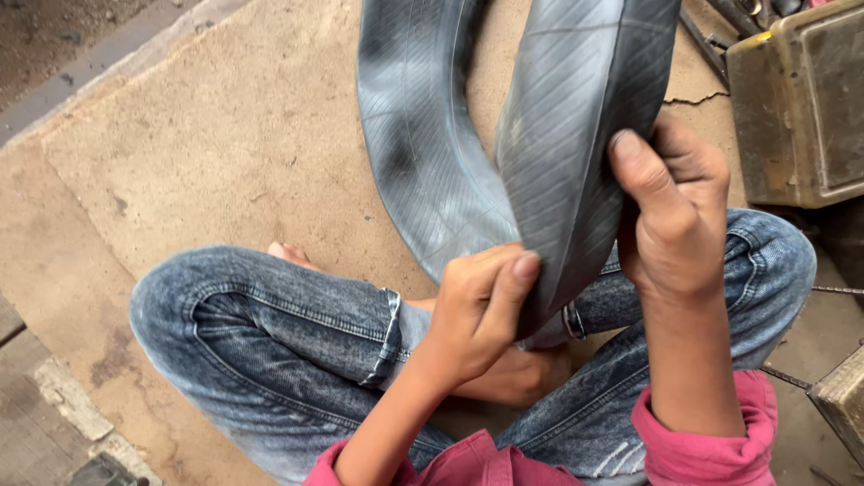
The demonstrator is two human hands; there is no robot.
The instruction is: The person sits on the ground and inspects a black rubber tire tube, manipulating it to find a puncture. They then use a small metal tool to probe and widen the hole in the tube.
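A grey-black rubber inner tube (pixel 540 135) is folded in a loop above my crossed legs in blue jeans (pixel 288 351). My left hand (pixel 477 310) pinches the tube at the bottom of the fold, thumb pressed on its ribbed surface. My right hand (pixel 670 216) grips the tube's right edge, thumb on top and fingers curled behind. Both sleeves are pink. I sit barefoot on a dusty concrete floor (pixel 225 135).
A worn metal box (pixel 801 108) stands at the upper right, with metal rods beside it. Another box corner (pixel 841 396) and a thin wire show at the right edge. A cracked step edge runs along the left.
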